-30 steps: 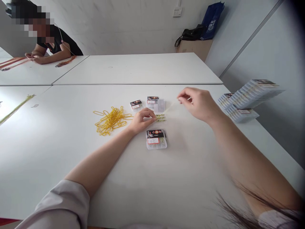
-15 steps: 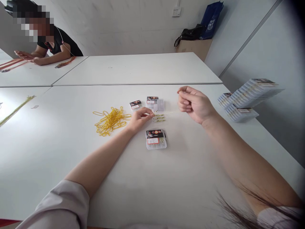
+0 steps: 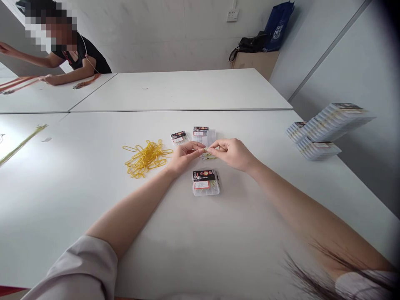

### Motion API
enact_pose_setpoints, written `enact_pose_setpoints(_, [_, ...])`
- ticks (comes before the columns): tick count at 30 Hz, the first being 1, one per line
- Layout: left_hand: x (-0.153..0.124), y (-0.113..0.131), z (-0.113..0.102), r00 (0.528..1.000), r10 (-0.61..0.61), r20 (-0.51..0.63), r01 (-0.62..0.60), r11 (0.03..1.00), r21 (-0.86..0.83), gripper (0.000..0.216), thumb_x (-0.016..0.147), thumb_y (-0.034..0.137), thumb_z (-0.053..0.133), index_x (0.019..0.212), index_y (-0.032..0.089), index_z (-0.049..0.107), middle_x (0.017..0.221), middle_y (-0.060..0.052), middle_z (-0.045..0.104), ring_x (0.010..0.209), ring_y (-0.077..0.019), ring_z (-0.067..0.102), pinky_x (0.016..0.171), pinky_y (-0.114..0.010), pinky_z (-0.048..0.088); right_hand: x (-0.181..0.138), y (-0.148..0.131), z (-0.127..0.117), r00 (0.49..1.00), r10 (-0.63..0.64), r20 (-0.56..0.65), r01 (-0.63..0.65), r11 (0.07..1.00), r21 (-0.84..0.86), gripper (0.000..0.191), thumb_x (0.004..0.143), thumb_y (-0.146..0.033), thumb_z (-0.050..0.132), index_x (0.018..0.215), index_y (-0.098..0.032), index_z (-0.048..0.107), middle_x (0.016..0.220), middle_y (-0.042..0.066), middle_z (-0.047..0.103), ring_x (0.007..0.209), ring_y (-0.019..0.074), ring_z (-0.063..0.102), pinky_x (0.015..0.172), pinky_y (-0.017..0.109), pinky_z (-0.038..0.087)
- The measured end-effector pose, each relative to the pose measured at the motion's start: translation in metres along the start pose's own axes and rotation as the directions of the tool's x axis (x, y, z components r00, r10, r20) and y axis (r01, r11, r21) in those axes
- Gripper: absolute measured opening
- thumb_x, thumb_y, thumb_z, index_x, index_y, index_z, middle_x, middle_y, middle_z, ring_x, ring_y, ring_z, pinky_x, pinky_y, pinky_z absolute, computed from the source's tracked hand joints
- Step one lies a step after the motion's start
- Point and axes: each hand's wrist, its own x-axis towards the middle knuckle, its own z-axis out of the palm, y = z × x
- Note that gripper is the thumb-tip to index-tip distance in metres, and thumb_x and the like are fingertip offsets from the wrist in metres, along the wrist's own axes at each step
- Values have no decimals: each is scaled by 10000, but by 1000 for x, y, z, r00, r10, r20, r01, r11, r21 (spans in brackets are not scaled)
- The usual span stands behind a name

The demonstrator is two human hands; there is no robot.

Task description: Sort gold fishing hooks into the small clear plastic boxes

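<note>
My left hand [image 3: 185,156] pinches a small fishing hook with thin pale line, largely covered by the fingers. Touching or almost touching it, my right hand [image 3: 233,153] is closed in a pinch at the same spot; thin line seems to be between its fingertips, too fine to make out well. Below the fingertips lie several small yellowish fishing hooks [image 3: 208,157], partly covered. Nearer to me is a clear plastic box [image 3: 206,182] with a black, white and red label. Behind the hands are a clear box [image 3: 210,135] and a smaller labelled box [image 3: 179,137].
Yellow looped cords [image 3: 146,158] lie tangled left of my left hand. Stacked labelled boxes [image 3: 331,125] stand at the table's right edge. A greenish bundle of strands [image 3: 23,143] lies far left. Across the table a person [image 3: 75,62] handles reddish strands [image 3: 23,83].
My right hand has come down and left from its raised place, meeting my left fingertips. The left hand stays put. The other person's one arm has reached out to the left.
</note>
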Motion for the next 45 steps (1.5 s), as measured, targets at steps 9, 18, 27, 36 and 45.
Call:
enact_pose_setpoints(9, [-3, 9, 0, 998, 47, 28, -51, 985, 167, 324, 889, 506, 648, 957, 222, 788, 1256, -110, 663, 1238, -253, 580, 1085, -401, 413, 1, 1, 0, 994, -66, -87, 62, 997, -53, 244, 892, -397, 620, 782, -189, 686, 492, -84, 315, 487, 89, 268, 522, 277, 226])
enact_pose_setpoints(18, [-6, 13, 4, 986, 154, 60, -165, 885, 435, 179, 801, 404, 758, 802, 226, 733, 1252, -81, 669, 1243, -260, 564, 1143, -477, 363, 1, 0, 1, 986, -103, -135, 93, 993, -75, 221, 891, -384, 635, 799, -199, 710, 495, -84, 272, 492, 94, 246, 514, 281, 216])
enact_pose_setpoints(27, [-6, 14, 4, 986, 161, 46, -164, 886, 434, 231, 837, 454, 727, 911, 235, 740, 1214, -94, 679, 1220, -249, 587, 1118, -457, 392, -1, -1, -1, 987, -118, -110, 105, 987, -123, 210, 880, -388, 653, 817, -213, 749, 493, -82, 263, 500, 99, 229, 531, 287, 224])
enact_pose_setpoints(36, [-5, 10, 5, 989, 148, -24, -129, 921, 368, 266, 803, 512, 751, 813, 248, 787, 1160, -83, 716, 1174, -255, 614, 1098, -458, 413, -4, -3, 3, 985, -165, -57, 149, 964, -219, 215, 900, -402, 628, 874, -224, 745, 476, -87, 282, 479, 101, 240, 564, 285, 276])
enact_pose_setpoints(45, [-1, 2, 1, 997, -34, -75, 31, 999, -31, 239, 737, 478, 826, 785, 244, 819, 1174, -89, 726, 1129, -238, 657, 1029, -402, 455, -2, 1, -4, 992, -120, -42, 111, 977, -183, 195, 881, -398, 650, 824, -225, 720, 498, -81, 307, 495, 108, 281, 568, 285, 278])
